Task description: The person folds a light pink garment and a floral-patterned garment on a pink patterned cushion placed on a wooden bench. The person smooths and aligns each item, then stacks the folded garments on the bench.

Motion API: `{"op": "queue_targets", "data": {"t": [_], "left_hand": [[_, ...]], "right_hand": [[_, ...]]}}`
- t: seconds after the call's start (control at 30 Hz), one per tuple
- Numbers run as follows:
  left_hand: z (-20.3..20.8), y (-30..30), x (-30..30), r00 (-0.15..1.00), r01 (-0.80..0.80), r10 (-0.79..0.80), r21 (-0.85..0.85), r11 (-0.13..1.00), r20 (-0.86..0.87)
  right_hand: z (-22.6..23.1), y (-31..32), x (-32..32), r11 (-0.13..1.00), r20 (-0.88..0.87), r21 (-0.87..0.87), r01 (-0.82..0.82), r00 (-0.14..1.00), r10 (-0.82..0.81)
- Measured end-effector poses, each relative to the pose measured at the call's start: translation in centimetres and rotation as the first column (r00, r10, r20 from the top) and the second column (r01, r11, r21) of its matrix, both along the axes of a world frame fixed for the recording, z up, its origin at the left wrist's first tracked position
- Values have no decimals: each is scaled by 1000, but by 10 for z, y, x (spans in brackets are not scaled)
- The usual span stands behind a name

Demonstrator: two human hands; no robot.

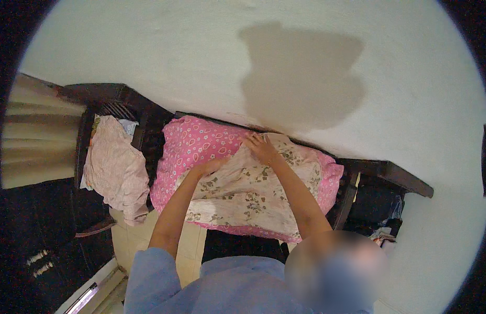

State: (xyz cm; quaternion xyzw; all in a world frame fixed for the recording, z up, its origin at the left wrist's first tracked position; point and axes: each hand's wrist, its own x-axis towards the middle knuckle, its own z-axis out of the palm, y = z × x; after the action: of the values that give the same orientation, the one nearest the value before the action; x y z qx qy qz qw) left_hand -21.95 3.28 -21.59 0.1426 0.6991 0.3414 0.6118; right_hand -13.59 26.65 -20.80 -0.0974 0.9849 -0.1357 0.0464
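A cream cloth [248, 186] printed with brownish-green leaves lies over a pink floral-patterned pad or pillow [201, 136]. The pink fabric shows along the far left, at the right end and along the near edge. My left hand [212, 166] rests at the cloth's left edge, fingers stretched toward the right. Farther up, my right hand [261, 147] lies on the cloth's far edge with its fingers spread, beside the pink fabric. Both hands look open, and the cloth is wrinkled between them. The undersides of my fingers are hidden.
A pale pink crumpled cloth [117, 167] hangs over a dark wooden shelf or seat [143, 125] at left. Behind everything rises a white wall [175, 63]. Dark furniture [379, 175] with small items stands at right, and a beige curtain [41, 136] hangs far left.
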Motion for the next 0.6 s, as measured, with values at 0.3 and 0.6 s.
{"op": "queue_targets", "data": {"t": [0.3,0.6], "left_hand": [[28,17,-2,946,249,-249,-26,968,-206],[61,77,5,705,551,-551,-143,822,-446]], "right_hand": [[44,31,21,897,-155,239,-372,897,413],[60,65,142,994,292,86,-70,956,42]]}}
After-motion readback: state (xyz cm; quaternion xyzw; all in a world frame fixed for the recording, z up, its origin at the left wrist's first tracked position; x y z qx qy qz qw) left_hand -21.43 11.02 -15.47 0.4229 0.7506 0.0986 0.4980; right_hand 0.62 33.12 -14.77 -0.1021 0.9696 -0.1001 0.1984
